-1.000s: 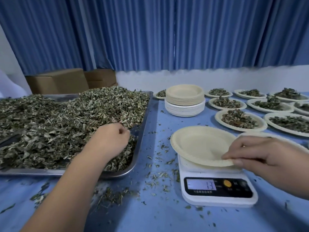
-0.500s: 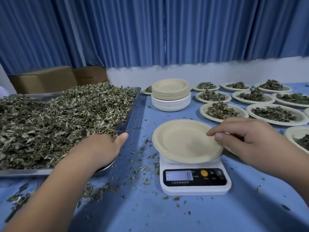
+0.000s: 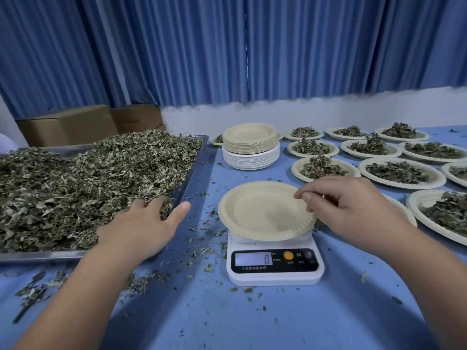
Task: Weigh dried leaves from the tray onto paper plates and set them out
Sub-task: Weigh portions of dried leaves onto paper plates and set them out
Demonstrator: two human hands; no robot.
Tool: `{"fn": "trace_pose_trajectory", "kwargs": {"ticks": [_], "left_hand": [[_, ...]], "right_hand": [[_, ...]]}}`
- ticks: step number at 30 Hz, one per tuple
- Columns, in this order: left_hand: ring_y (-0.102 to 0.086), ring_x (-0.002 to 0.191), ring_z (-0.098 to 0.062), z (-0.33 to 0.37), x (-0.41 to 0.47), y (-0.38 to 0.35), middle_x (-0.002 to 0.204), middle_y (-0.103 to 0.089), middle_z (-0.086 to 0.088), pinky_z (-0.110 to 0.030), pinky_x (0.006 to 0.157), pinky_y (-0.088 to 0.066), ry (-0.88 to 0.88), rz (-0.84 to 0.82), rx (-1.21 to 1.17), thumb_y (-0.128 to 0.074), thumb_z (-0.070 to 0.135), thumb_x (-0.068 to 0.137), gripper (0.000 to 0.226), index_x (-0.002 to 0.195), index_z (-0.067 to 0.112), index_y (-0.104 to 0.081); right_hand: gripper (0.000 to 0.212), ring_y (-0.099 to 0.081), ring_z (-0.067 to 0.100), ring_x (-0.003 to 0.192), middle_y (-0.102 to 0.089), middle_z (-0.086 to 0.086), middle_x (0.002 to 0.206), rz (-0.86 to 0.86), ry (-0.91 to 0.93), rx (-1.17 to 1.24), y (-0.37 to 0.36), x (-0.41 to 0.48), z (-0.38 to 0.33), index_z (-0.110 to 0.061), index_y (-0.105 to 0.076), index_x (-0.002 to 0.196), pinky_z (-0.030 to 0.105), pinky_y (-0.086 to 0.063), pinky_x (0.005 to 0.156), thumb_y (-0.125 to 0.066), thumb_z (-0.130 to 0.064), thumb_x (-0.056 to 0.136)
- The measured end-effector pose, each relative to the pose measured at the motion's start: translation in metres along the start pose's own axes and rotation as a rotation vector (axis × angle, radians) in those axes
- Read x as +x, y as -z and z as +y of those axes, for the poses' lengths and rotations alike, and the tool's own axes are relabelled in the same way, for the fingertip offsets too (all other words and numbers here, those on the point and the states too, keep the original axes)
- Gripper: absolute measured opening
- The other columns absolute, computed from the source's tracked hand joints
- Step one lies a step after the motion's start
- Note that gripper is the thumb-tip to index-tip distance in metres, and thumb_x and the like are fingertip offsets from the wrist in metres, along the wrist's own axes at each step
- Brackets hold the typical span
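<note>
Fingers (image 3: 149, 205) of the left hand (image 3: 141, 228) are sunk, tips hidden, into the crisp, curled grey-green dried leaves (image 3: 88, 188) heaped in the shallow steel tray (image 3: 194, 168) at the left of the frame, so a closed handful cannot be told. The round cream crimp-rimmed paper plate (image 3: 262, 213) is pinched at its rim by the right hand (image 3: 353, 205), apparently to centre it on the white digital scale (image 3: 273, 269) reading 0 at mid-frame on the blue bench (image 3: 252, 319). Leaf-filled plates (image 3: 401, 173) are laid out in rows at upper right.

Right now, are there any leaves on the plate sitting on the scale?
No, the plate on the scale is bare, and the display reads 0.
</note>
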State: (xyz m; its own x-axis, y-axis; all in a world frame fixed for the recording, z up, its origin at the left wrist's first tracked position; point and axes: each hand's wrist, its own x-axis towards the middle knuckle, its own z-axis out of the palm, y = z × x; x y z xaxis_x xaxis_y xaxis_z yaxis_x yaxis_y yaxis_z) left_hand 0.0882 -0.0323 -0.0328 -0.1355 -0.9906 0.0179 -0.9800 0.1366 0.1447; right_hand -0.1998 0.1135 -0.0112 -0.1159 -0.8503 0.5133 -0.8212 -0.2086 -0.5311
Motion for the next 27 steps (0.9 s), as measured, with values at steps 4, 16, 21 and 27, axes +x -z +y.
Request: {"fn": "trace_pose_trajectory", "kwargs": {"ticks": [4, 16, 21, 27], "left_hand": [[-0.038, 0.137, -0.026, -0.002, -0.01, -0.003, 0.153, -0.037, 0.001, -0.048, 0.11, -0.033, -0.067, -0.144, -0.115, -0.005, 0.091, 0.069, 0.097, 0.151, 0.042, -0.018], [-0.058, 0.073, -0.026, 0.005, -0.03, -0.019, 0.071, -0.051, 0.003, -0.031, 0.057, -0.039, -0.127, 0.383, 0.137, -0.026, 0.056, 0.099, 0.046, 0.087, 0.02, -0.053], [-0.06, 0.063, -0.022, -0.001, -0.021, -0.011, 0.064, -0.06, -0.001, -0.028, 0.056, -0.046, -0.099, 0.288, 0.001, -0.032, 0.06, 0.096, 0.051, 0.086, 0.019, -0.061], [-0.041, 0.034, -0.011, -0.01, -0.01, 0.008, 0.042, -0.053, 0.001, -0.02, 0.038, -0.03, -0.1, 0.222, -0.234, -0.055, 0.047, 0.093, 0.037, 0.069, 0.021, -0.063]], "right_hand": [[0.027, -0.057, -0.002, 0.064, -0.065, -0.018, 0.069, -0.002, -0.009, 0.016, -0.001, 0.0, 0.002, -0.043, -0.064, 0.078, 0.005, -0.039, 0.057, -0.059, -0.021, 0.091], [0.029, -0.059, 0.006, 0.063, -0.065, -0.017, 0.065, -0.018, -0.033, 0.067, -0.001, 0.001, 0.006, -0.044, -0.063, 0.076, 0.01, -0.043, 0.057, -0.055, -0.022, 0.092], [0.026, -0.058, 0.008, 0.061, -0.066, -0.009, 0.064, 0.008, -0.053, 0.096, 0.001, 0.002, 0.008, -0.037, -0.067, 0.078, 0.012, -0.043, 0.053, -0.056, -0.018, 0.093], [0.026, -0.057, 0.005, 0.06, -0.066, -0.009, 0.065, 0.014, -0.065, 0.106, 0.002, 0.003, 0.008, -0.039, -0.064, 0.077, 0.011, -0.042, 0.052, -0.056, -0.02, 0.092]]}}
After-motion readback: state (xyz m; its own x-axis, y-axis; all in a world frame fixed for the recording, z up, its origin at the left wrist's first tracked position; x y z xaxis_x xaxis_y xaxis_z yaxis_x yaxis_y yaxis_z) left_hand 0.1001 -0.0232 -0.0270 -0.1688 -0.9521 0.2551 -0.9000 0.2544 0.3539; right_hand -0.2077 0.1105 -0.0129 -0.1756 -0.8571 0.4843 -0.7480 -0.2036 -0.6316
